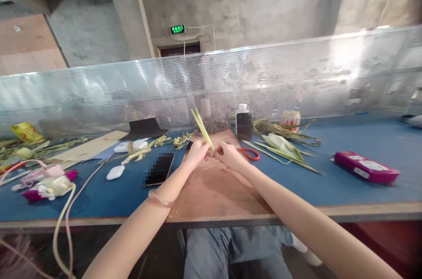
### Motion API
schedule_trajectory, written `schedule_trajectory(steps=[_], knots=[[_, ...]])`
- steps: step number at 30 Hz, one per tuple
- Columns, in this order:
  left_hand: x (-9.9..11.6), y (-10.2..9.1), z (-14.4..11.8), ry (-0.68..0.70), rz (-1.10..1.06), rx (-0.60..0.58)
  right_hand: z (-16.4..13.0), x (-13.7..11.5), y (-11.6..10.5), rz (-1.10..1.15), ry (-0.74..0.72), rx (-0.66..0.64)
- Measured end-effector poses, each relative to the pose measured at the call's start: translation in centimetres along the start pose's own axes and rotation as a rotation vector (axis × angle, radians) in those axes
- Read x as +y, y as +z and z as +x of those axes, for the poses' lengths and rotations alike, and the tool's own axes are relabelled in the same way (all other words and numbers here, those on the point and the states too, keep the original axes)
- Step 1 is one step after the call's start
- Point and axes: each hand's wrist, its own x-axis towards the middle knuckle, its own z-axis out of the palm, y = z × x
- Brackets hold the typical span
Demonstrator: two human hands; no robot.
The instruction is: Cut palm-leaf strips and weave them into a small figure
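The blue surface holds a brown board at its near edge, a dark bottle and dry leaves near its far edge, and a phone and purple box between.

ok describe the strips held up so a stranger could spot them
Find the blue table, then the brown board at its front edge. Above it, the left hand and right hand meet at the base of yellow-green strips. Unlike the leaves lying nearby, these point upward.
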Motion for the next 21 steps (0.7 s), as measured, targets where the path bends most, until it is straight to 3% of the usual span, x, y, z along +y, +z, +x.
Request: schedule_trajectory(steps=[7,13,21], knots=[[0.3,0.1,-0.2,-0.036,-0.025,-0.037,0.0,0.2,0.2,0.161,0.016,-0.084],[-0.1,0.0,0.3,-0.007,-0.107,-0.114,0.3,0.5,0.5,0.249,0.002,-0.009],[-0.4,0.0,0.5,0.080,-0.066,-0.111,0.0,-0.6,-0.1,0.334,0.008,0.058]])
